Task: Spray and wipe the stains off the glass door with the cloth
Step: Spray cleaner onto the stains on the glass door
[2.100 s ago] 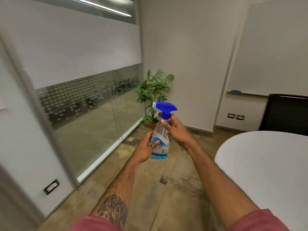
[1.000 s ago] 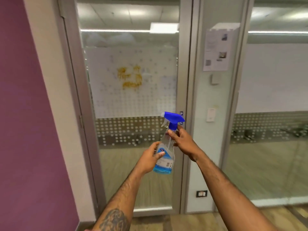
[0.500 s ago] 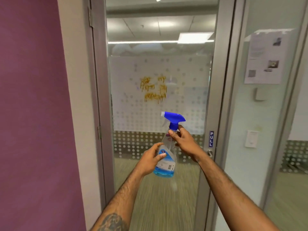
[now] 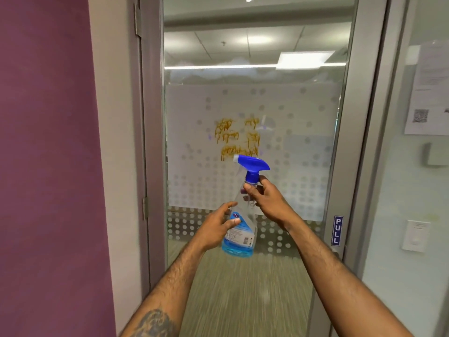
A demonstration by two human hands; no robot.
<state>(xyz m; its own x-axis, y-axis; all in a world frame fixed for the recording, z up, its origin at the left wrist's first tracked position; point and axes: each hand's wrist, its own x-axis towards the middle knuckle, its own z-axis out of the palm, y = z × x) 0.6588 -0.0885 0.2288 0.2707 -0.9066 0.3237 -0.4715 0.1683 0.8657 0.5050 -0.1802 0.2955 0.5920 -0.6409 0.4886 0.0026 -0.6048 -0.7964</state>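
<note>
A glass door (image 4: 255, 276) with a frosted dotted band fills the middle of the head view. Yellow-brown stains (image 4: 237, 138) drip across the frosted part at chest height. In front of the glass I hold a clear spray bottle (image 4: 241, 229) with blue liquid and a blue trigger head, its nozzle pointing left and up toward the stains. My right hand (image 4: 264, 199) grips the bottle's neck just under the trigger. My left hand (image 4: 217, 226) steadies the lower body, fingers partly spread on the label. No cloth is in view.
The door's grey metal frame (image 4: 362, 142) carries a blue PULL sign (image 4: 337, 230) on the right. A purple wall (image 4: 48, 166) stands at the left. On the glass panel to the right hang a paper notice (image 4: 427, 93) and a white switch (image 4: 415, 235).
I turned from the room's side wall to the glass door and came closer, so the stains look larger. Both hands kept the bottle; my left fingers have loosened on the label.
</note>
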